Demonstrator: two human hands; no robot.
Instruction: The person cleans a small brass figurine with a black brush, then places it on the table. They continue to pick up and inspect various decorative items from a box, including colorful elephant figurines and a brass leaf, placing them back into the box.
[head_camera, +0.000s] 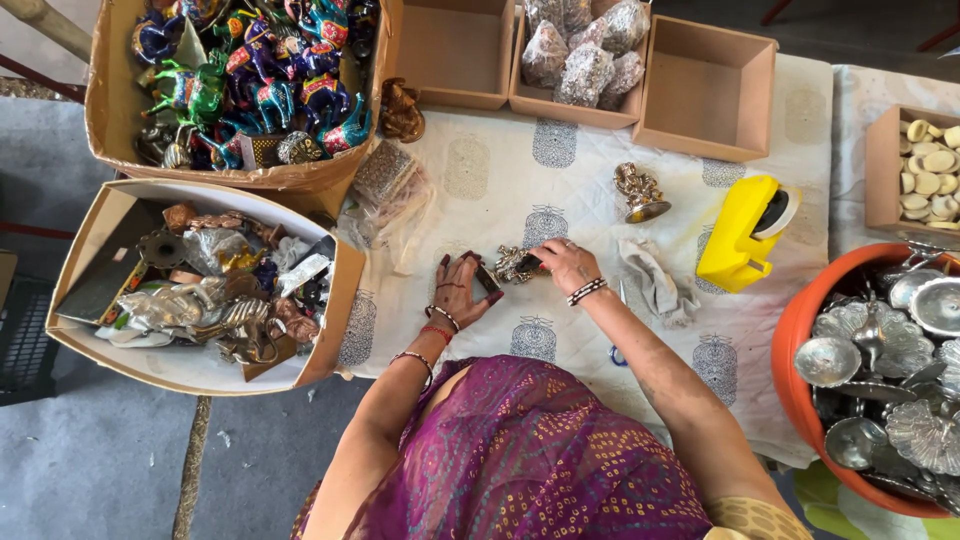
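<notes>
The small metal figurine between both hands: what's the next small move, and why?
Probably steady the small metal figurine flat on the printed cloth. The right hand grips one end while the left hand only touches the other, with something small and dark at its fingers.

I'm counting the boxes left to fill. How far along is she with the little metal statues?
One gold statue stands finished-looking on the cloth. Both hands, left hand and right hand, work on another statue. Two cardboard boxes sit empty.

On our worktop (500, 190), the tape dispenser (738, 232) lies right of the figurine (640, 192); boxes (705, 88) stand behind.
</notes>
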